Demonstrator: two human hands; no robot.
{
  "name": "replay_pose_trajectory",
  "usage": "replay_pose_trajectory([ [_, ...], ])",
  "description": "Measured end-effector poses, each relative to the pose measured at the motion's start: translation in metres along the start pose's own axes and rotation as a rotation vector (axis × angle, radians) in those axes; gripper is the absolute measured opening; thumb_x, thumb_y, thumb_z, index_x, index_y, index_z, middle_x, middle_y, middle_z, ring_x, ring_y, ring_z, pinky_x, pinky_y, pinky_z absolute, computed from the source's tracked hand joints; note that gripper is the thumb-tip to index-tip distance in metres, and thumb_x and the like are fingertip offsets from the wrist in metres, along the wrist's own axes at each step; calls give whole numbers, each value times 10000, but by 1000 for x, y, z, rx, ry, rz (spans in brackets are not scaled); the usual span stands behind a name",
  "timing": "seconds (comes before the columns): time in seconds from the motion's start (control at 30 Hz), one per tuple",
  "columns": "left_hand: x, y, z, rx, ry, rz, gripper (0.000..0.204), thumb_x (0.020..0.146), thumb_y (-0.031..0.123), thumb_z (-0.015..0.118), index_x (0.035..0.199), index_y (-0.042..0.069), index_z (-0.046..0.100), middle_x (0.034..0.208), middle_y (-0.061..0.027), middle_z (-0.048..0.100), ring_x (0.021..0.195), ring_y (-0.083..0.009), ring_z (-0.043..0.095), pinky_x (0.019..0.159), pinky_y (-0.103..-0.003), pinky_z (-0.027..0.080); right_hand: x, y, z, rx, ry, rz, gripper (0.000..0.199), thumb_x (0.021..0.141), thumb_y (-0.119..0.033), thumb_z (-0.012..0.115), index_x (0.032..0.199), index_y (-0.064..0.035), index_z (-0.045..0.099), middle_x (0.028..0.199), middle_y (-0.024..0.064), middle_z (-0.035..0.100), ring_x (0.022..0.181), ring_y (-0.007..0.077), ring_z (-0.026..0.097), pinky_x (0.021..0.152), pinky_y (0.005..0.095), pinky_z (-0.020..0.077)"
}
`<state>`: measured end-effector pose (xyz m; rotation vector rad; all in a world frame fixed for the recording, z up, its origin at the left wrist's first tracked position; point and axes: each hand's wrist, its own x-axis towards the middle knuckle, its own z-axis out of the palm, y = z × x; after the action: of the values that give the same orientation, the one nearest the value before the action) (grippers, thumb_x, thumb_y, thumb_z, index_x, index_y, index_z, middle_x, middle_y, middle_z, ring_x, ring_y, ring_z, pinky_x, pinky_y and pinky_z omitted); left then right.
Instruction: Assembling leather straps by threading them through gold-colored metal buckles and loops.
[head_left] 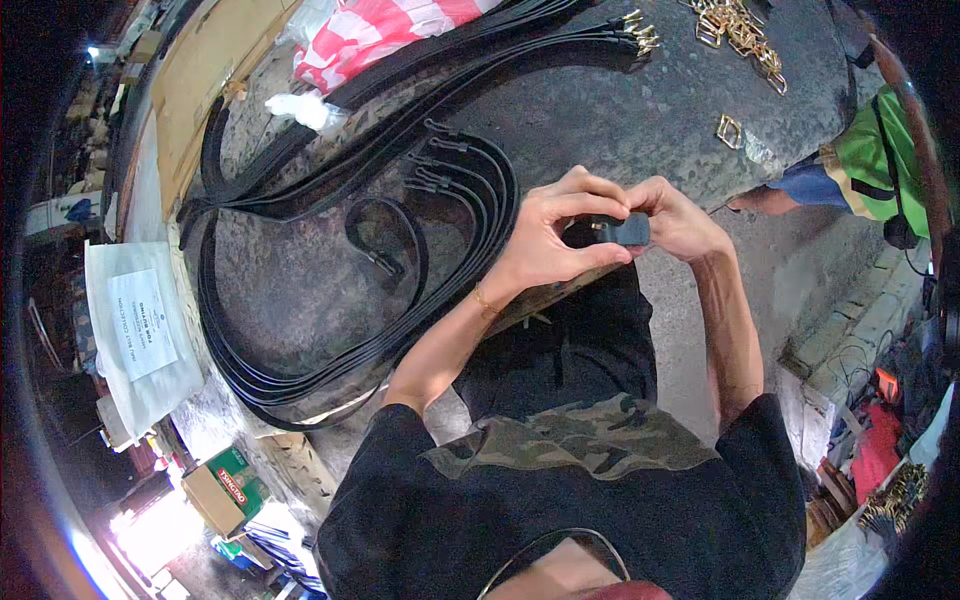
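Note:
Both hands meet over the near edge of the dark work table (640, 130). A short, dark strap end (627, 232) with a small gold-coloured bit is between them. My left hand (548, 232) pinches it from the left, thumb below and fingers above. From the right, my right hand (682, 222) grips its other side with bent fingers; part of the strap is hidden behind the hands. Left of my left hand lies a curved bundle of black belts (495, 190) with dark metal ends. A single looped black belt (415, 240) rests inside that curve.
More black belts (560, 40) with gold-coloured ends stretch across the back. Gold buckles (740, 35) are heaped at the far right, with one loose buckle (729, 131) nearer. A red-and-white striped bag (375, 40) lies behind. At right, another person's leg (765, 198) reaches the table edge.

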<state>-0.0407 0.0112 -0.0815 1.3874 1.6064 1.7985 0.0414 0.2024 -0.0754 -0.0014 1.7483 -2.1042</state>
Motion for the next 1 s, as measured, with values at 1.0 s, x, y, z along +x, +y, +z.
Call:
replay_pose_trajectory([
  [1.0,7,10,5,356,98,-89,300,876,57,601,1169,-4,608,896,-168,655,748,-293,642,686,-346,500,-26,-60,-13,-98,377,102,236,936,-99,571,1105,60,615,894,70,647,715,124,640,647,248,541],
])
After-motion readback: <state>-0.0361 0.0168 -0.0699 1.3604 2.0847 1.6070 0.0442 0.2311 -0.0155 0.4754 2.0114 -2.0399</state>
